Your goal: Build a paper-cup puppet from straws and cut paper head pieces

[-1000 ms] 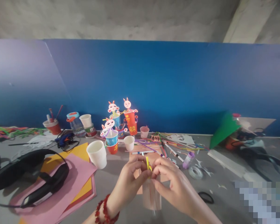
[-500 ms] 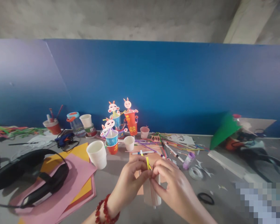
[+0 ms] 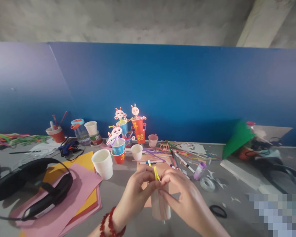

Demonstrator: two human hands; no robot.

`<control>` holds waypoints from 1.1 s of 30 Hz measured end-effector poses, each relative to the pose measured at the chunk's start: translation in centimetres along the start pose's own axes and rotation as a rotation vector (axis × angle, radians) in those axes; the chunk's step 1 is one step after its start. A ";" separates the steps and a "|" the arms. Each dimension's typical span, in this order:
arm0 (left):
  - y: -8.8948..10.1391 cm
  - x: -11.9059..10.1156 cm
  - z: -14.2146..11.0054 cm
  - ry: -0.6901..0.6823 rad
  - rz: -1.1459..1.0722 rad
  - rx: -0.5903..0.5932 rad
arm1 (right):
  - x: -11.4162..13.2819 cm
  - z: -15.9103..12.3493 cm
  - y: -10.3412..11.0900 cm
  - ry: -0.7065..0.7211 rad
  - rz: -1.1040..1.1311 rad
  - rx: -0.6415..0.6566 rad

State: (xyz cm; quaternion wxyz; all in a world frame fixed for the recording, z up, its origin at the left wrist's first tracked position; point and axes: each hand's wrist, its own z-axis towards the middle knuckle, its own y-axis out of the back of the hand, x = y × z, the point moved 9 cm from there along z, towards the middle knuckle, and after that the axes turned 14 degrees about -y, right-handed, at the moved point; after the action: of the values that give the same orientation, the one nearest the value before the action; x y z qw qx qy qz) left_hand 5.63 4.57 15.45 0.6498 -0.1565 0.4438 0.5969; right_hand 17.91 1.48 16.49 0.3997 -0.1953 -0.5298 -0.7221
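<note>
In the middle front, a white paper cup is held between my two hands, its rim largely covered by my fingers. A thin stick runs down along its side, with the tip showing below the base. From between the fingertips a bright yellow strip stands up. My left hand, with a red bead bracelet at the wrist, pinches the strip's lower part. Closed in a pinch just right of it, my right hand also grips near the strip's base. Part of the strip is hidden behind the fingers.
White cups and decorated cups with rabbit figures stand behind my hands. Coloured pipe cleaners and pens lie beyond. Right are a glue stick, a tape roll and a black ring; left, headphones on coloured paper.
The yellow strip now shows a fold or split near its base. My right fingers have shifted slightly, and the cup sits a touch lower in view.
</note>
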 end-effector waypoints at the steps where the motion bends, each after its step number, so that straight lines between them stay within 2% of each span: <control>1: 0.0 0.0 0.0 -0.001 0.004 -0.003 | 0.1 0.0 0.0 0.011 0.011 0.005; 5: 0.1 -0.2 0.1 -0.018 0.004 -0.010 | 0.2 0.0 0.1 0.009 0.039 -0.007; 11: 0.4 -0.2 0.1 -0.018 0.019 -0.027 | -0.9 -0.4 -0.3 -0.090 0.087 0.029; 16: 0.3 0.0 0.0 0.003 0.038 -0.025 | -1.3 -0.4 -0.2 -0.081 0.084 -0.041; 28: 0.2 -0.6 0.1 -0.044 0.041 -0.031 | 1.3 -1.0 0.3 0.137 -0.057 -0.193; 33: 0.2 -0.7 0.1 -0.035 0.051 -0.024 | 1.5 -1.3 0.1 0.164 -0.125 -0.226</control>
State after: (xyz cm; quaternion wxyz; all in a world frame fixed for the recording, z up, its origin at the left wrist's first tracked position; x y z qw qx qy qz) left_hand 5.55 4.28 16.10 0.6400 -0.1424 0.4290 0.6213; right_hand 17.33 -0.25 17.13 0.3716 -0.1460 -0.4217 -0.8141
